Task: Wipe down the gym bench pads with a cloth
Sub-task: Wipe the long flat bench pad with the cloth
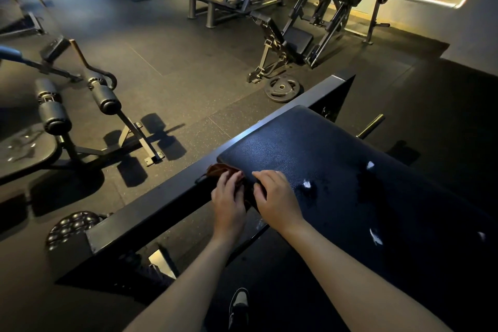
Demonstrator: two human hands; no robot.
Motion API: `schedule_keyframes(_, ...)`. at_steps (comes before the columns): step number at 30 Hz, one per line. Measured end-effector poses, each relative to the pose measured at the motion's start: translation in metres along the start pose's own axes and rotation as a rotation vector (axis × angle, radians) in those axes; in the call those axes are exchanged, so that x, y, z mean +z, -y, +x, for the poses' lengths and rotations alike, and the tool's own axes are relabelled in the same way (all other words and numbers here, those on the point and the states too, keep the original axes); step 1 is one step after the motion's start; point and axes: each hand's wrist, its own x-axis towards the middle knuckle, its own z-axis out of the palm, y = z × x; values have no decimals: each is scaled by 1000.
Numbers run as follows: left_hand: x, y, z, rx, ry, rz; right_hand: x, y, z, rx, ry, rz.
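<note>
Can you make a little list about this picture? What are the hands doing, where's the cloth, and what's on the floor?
place: dim gym
pad: big, black, with white marks
cloth: brown, bunched at the pad's near corner
left hand: fingers curled on the cloth
right hand: on the pad's edge beside it; can't tell if it holds the cloth
floor: weight plate lying flat beyond the pad

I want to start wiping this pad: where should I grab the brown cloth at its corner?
Pinch the bunched folds of the cloth where it spills off the left corner of the pad toward the bar, coming from above with the left hand, whose fingers are on it. The raised crumple gives a hold; the rest is hidden.
</note>
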Motion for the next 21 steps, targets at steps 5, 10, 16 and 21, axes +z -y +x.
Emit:
schedule_keyframes(5, -19, -10, 23, 142, -104, -54, -1, 2, -1, -12, 10, -32)
schedule_keyframes(10, -4, -13, 46, 48, -21, 109, -4, 6, -4, -15, 22, -73)
schedule_keyframes(16, 14, -23, 2, 39, -39, 65, -15, -1, -13, 32, -13, -21)
schedule_keyframes(21, 11, -26, -11, 182, 8, 115, -21, -9, -20, 35, -85, 48)
